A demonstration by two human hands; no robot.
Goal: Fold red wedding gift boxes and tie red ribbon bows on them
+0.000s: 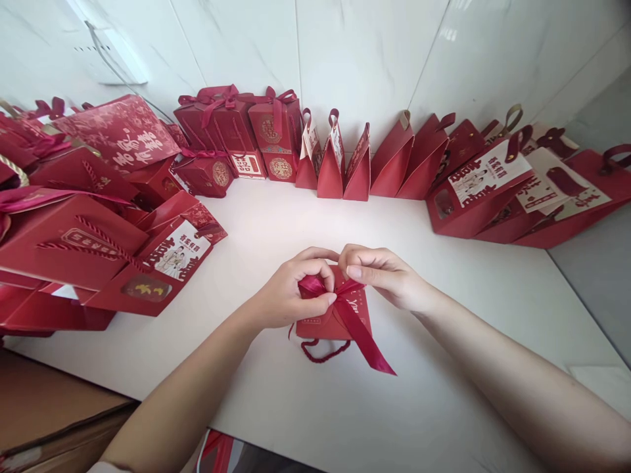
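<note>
A small red gift box (357,321) with pale printed characters sits on the white table, between my two hands. A dark red satin ribbon (363,335) is looped across its top, and one tail hangs over the near right side onto the table. My left hand (302,289) pinches a loop of the ribbon, its thumb on the knot. The fingers of my right hand (382,272) are closed on the ribbon's right-hand loop. Toward me, a twisted cord handle (325,359) lies curved on the table beside the box. My fingers partly hide the box top.
Red gift boxes and bags (108,243) are piled at the left. Ribbon-topped boxes (234,138) and peaked boxes (340,161) line the marble wall. More boxes with printed cards (486,174) lean at the right. A cardboard box (54,401) stands at the lower left, beside the table (276,401).
</note>
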